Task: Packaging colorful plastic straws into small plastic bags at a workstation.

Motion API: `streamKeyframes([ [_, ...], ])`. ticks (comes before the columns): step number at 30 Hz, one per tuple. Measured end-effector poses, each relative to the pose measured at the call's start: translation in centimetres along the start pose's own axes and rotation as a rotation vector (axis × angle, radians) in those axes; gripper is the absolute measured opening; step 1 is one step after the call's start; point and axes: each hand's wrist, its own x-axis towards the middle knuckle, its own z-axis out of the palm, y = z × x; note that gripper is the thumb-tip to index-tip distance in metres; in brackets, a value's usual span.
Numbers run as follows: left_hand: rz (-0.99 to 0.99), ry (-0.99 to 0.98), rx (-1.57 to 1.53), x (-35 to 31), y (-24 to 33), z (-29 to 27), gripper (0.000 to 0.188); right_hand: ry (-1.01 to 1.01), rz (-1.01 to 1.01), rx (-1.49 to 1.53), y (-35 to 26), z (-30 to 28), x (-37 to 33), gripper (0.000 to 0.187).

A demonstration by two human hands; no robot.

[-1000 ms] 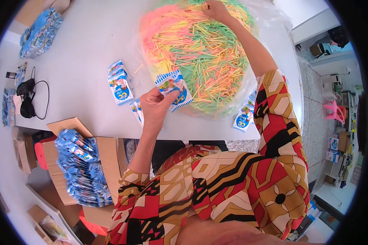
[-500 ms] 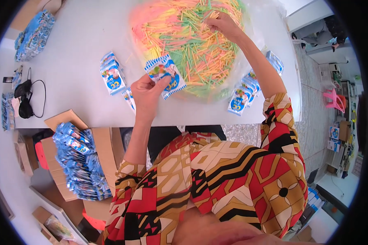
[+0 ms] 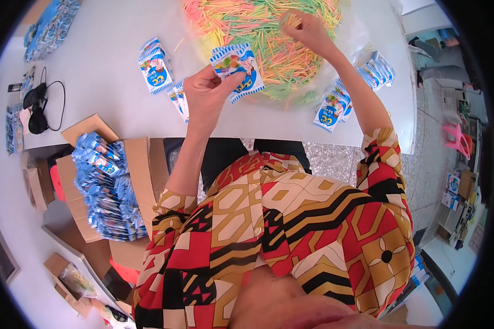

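Observation:
My left hand (image 3: 204, 101) pinches a small blue-and-white printed packet (image 3: 238, 74) between thumb and fingers, over the near edge of a heap of thin pastel sticks (image 3: 280, 64). The sticks are pink, yellow, green and orange, and lie on a clear plastic sheet or bag. Above the heap's right side, my right hand (image 3: 312, 37) is closed around a small bunch of sticks (image 3: 293, 22), whose ends show at the fingers. Similar packets (image 3: 156, 72) lie to the left of my left hand. More packets (image 3: 330, 108) overlap in a row beneath my right forearm.
Below the left part of the white table (image 3: 115, 109), an open cardboard box (image 3: 144, 164) holds many blue packets (image 3: 105, 189). A black cupped item with a looped cord (image 3: 36, 109) lies at the table's left. A pink stool (image 3: 458, 140) stands off to the right.
My right hand has come nearer to me over the heap, and stick ends now show in its fingers. The left hand keeps its packet. The whole view has shifted, with the table higher in it.

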Motion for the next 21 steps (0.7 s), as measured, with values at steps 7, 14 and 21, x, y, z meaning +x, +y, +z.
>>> streamKeyframes([
  [7, 0.05, 0.042, 0.192, -0.3, -1.2, -1.7, 0.008, 0.107, -0.213, 0.481, -13.3, -0.4, -2.5, 0.005],
  [14, 0.083, -0.016, 0.519, 0.9, -0.7, 0.8, 0.028, 0.019, -0.126, 0.523, -12.6, -0.1, -4.0, 0.019],
  [21, -0.028, -0.073, 0.21, 1.8, -3.4, 0.7, 0.021, 0.055, -0.161, 0.58, -12.9, 0.9, -2.3, 0.027],
])
